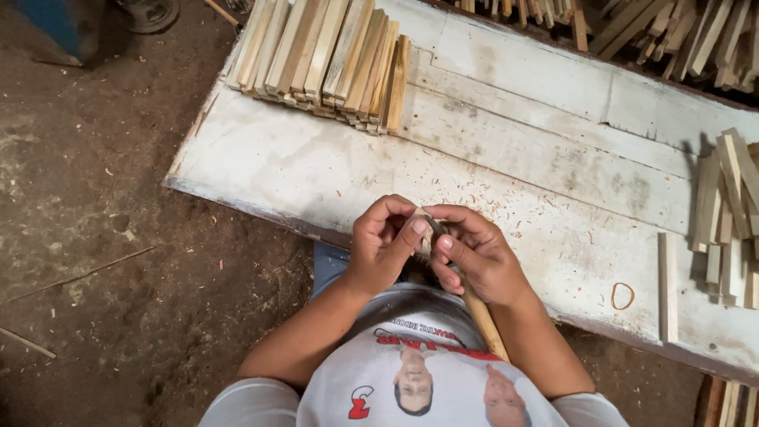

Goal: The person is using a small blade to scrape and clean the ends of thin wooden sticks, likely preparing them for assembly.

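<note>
My left hand (382,247) and my right hand (477,255) meet at the near edge of a worn white wooden table (514,158). Both pinch the top end of a tool between thumbs and fingers. Its light wooden handle (484,319) runs down from under my right hand toward my chest. The tool's head is mostly hidden by my fingers, so I cannot tell its shape.
A neat stack of wooden slats (324,59) lies at the table's far left. Loose slats (731,213) are piled at the right edge, with one single slat (669,285) lying apart and a small orange rubber band (622,296) beside it. More sticks (672,32) lie behind. Dirt floor (103,237) lies left.
</note>
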